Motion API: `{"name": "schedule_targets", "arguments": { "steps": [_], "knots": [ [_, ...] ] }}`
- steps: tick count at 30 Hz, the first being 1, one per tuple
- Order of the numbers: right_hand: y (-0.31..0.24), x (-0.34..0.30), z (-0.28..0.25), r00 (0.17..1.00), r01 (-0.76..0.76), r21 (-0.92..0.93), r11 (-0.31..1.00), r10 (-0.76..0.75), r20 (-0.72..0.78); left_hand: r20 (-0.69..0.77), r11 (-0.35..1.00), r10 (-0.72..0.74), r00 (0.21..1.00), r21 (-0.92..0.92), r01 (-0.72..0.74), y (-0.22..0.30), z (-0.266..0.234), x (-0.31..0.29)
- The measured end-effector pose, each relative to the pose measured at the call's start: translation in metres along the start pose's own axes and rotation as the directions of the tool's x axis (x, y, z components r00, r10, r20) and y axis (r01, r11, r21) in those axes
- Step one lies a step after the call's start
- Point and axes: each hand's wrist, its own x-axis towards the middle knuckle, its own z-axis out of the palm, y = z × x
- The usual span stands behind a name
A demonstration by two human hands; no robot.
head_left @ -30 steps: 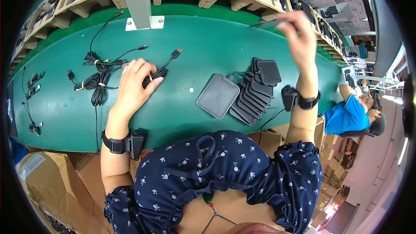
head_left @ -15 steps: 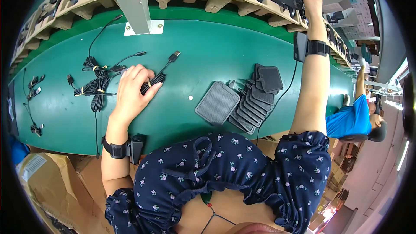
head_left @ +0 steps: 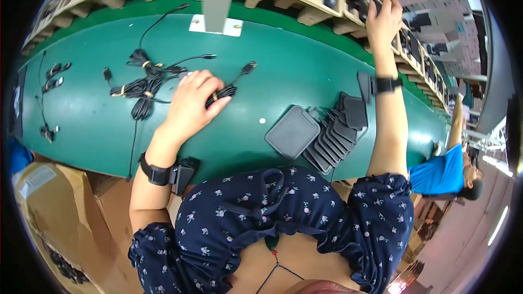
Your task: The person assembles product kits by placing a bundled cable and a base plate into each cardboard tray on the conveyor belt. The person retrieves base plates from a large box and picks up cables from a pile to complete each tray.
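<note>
My left hand (head_left: 195,100) rests on the green table with its thumb and fingers closed round a coiled black USB cable (head_left: 223,95). The plug end of that cable points away to the right. More tied black cables (head_left: 143,88) lie to the left of this hand. My right hand (head_left: 384,24) reaches to a tan molded tray (head_left: 348,22) at the far right, its fingers closed on a black flat pad (head_left: 375,3) that is mostly hidden. Nearer to me, several black textured pads (head_left: 294,132) lie fanned out and overlapping.
A row of tan trays with black parts runs along the far edge. A grey metal post (head_left: 219,0) is bolted to the table (head_left: 261,152). Cardboard boxes (head_left: 60,201) stand at the lower left. A person in a blue shirt (head_left: 438,175) works at the right.
My right hand has lowered the pad from above the trays into one of them. The trays, post and cables sit farther right in view. My left hand stays on its cable.
</note>
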Motion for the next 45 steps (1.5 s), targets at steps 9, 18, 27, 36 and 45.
{"name": "schedule_targets", "arguments": {
  "steps": [9, 18, 27, 36, 45],
  "knots": [
    [-0.21, -0.048, -0.143, 0.63, 0.226, 0.855, 0.467, -0.74, 0.238, -0.109, 0.937, 0.05, 0.993, -0.34, -0.084, 0.006, 0.006, -0.004],
    [-0.199, -0.018, -0.153, 0.895, 0.118, 0.811, 0.572, -0.415, 0.162, -0.243, 0.962, -0.215, 0.946, -0.221, 0.162, -0.008, -0.014, -0.003],
    [-0.233, -0.044, -0.146, 0.79, 0.205, 0.698, 0.686, -0.537, 0.295, 0.164, -0.062, -0.116, 0.979, -0.985, 0.158, 0.009, 0.021, -0.004],
    [-0.231, -0.051, -0.141, 0.555, 0.364, 0.776, 0.515, -0.789, 0.263, 0.434, 0.363, 0.089, 0.896, -0.852, 0.376, -0.005, 0.012, -0.005],
    [-0.152, -0.016, -0.135, 0.813, 0.214, 0.494, 0.843, -0.434, 0.388, -0.589, 0.998, 0.069, 0.805, 0.042, -0.055, -0.028, -0.03, 0.002]
  ]
}}
